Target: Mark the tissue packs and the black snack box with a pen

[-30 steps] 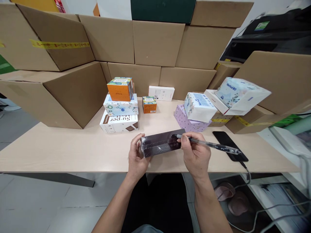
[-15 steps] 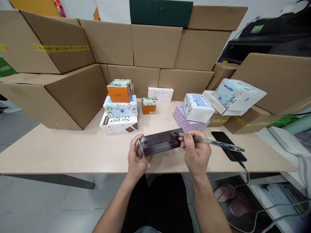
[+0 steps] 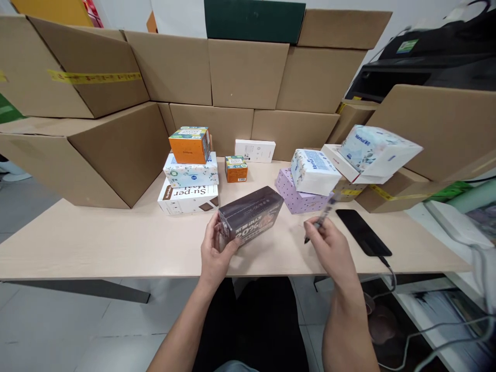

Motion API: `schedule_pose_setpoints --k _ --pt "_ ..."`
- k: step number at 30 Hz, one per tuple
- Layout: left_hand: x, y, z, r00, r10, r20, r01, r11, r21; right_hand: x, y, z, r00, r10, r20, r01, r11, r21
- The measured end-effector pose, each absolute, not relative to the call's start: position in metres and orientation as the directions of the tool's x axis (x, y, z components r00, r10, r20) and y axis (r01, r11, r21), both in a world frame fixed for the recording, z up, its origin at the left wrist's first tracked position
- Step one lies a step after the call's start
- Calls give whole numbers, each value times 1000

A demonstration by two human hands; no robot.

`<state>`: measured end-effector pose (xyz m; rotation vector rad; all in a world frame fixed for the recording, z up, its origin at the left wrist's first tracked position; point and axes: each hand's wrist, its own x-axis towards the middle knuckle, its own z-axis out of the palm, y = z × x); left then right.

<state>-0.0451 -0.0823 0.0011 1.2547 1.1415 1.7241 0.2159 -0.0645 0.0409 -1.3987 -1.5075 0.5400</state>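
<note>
My left hand (image 3: 214, 250) grips the near end of a long dark box (image 3: 251, 217) wrapped in clear film, tilted up off the table (image 3: 96, 243) with its printed face toward me. My right hand (image 3: 328, 248) is off the box, to its right over the table, fingers closed on a pen (image 3: 322, 219) that points up and away, blurred by motion.
A stack of three boxes (image 3: 189, 173) stands behind the dark box on the left, a small orange box (image 3: 236, 168) and a white box (image 3: 254, 150) further back. A purple box (image 3: 295, 194) with tissue packs sits on the right, a black phone (image 3: 362, 231) beside it. Cardboard cartons wall the back.
My right hand pulled away from the box to the right, swinging the pen upright. My left hand lifted and turned the dark box so another face shows.
</note>
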Motion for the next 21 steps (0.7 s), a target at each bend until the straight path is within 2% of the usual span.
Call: schedule_pose_setpoints --k 3,5,10,14,18,21 --pt "-42 -81 2 -309 909 281 -81 -319 944 219 -59 30 -4 970 242 696 176 -696" --pt "-40 -80 2 -332 904 269 -87 -313 946 216 -54 28 -26 978 207 782 149 -605" --pt "-38 -79 7 -372 908 194 -130 -258 957 208 -40 33 34 991 131 919 20 -394" --pt "-39 -80 12 -309 944 119 -144 -170 975 203 -32 36 113 990 85 974 -93 -208" --pt "-39 -79 10 -304 945 116 -60 -141 988 207 -34 31 185 978 100 967 -163 -193" --pt "-41 -77 7 -291 949 119 50 -109 993 227 -39 25 264 940 218 952 -218 -214"
